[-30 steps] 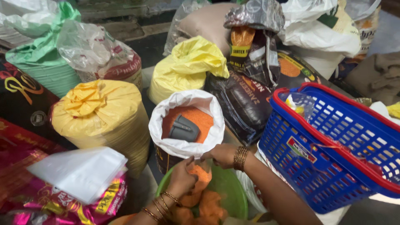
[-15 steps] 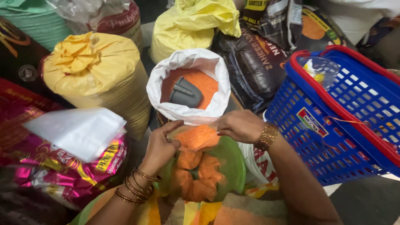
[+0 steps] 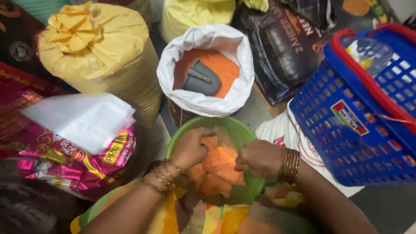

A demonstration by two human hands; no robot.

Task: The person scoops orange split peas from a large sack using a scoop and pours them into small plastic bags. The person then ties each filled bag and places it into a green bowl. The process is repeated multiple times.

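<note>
My left hand [image 3: 190, 148] and my right hand [image 3: 258, 157] both pinch the top of a clear plastic bag of orange lentils [image 3: 215, 167]. The bag rests in a green bowl [image 3: 234, 129] on my lap. Gold bangles ring both wrists. Just beyond the bowl stands an open white sack of orange lentils [image 3: 205, 71] with a grey scoop [image 3: 201, 79] lying in it.
A blue basket with a red rim [image 3: 364, 112] stands at the right, a clear bag inside. A tied yellow sack [image 3: 97, 54] stands at the left, a pink printed packet [image 3: 73, 160] with white plastic sheets [image 3: 82, 119] on it below. Dark sacks [image 3: 286, 47] lie behind.
The view has tilted down and closer. My right hand has moved from the bowl's far rim down to the bag, and both hands now grip its top.
</note>
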